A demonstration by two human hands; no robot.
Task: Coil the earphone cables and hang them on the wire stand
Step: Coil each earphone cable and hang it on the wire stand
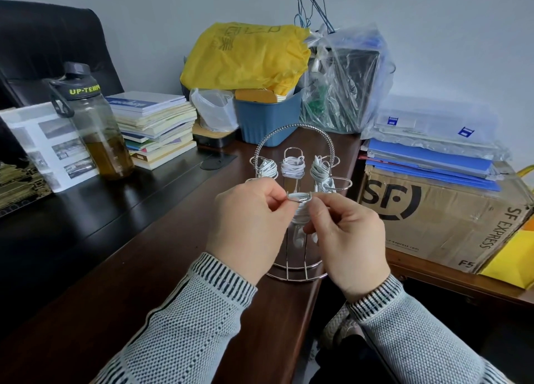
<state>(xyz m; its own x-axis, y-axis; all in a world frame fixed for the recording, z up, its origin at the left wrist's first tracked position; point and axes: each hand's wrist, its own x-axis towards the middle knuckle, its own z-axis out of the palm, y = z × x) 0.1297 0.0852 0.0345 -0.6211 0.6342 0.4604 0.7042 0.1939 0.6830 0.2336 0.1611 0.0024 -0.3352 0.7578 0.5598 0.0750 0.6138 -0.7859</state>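
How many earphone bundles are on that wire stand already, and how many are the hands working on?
Hung coiled earphone bundles: 3
Earphone bundle in both hands at the front hook: 1
Total: 4, all white, on one wire stand.

Wall [144, 10]: plain pale grey, across the top of the frame.
Chair [49, 45]: black leather, upper left, behind the desk.
Desk [130, 268]: dark brown wood, glossy, from lower left to centre.
Side table [450, 279]: brown wood, right, lower than the desk.
Light: soft, even, faint sheen on the desk.
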